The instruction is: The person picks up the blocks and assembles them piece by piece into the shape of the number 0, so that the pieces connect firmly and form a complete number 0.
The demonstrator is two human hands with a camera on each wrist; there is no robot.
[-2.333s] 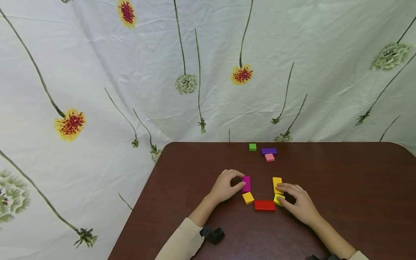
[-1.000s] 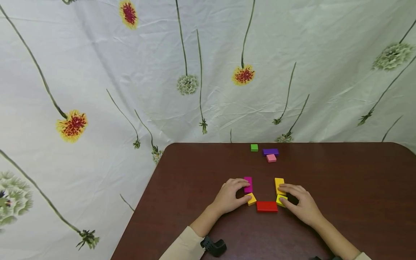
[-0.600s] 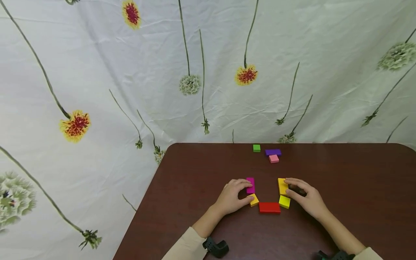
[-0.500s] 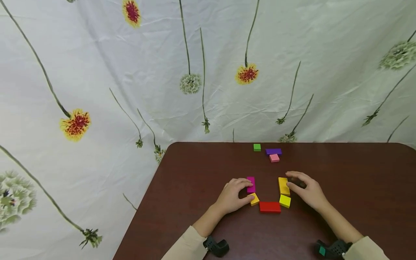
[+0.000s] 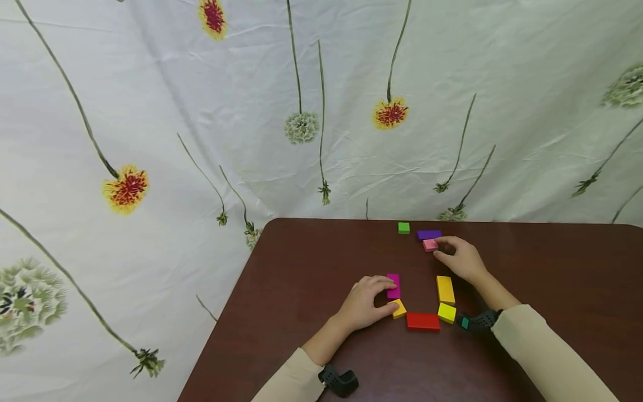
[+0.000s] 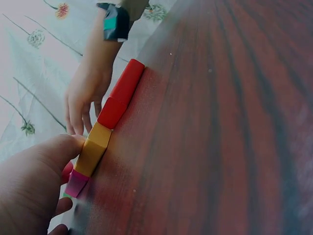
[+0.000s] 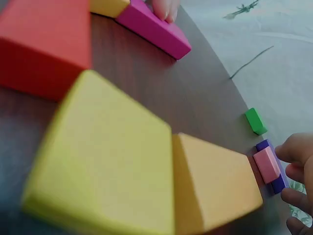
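Observation:
My left hand point(image 5: 363, 304) rests at the left of a block arrangement, thumb on an orange-yellow block point(image 5: 399, 310) and fingertips on a magenta block point(image 5: 396, 289). Its fingers are relaxed. Farther out, my right hand point(image 5: 461, 260) is beside a small pink block point(image 5: 429, 245), thumb and fingers spread apart; in the right wrist view its fingers point(image 7: 293, 147) stand just past the pink block. A purple block point(image 5: 429, 234) lies directly behind the pink one. A red block point(image 5: 423, 322), a yellow block point(image 5: 447, 312) and a long orange-yellow block point(image 5: 445, 289) complete the U shape.
A green block point(image 5: 403, 228) lies near the far edge of the brown table point(image 5: 301, 251). Behind the table hangs a flower-printed cloth point(image 5: 241, 111). Each wrist wears a black device point(image 5: 339, 382).
My right hand has left the yellow and long orange-yellow blocks and moved away to the pink block. The left thumb has shifted from the magenta block to the orange-yellow one.

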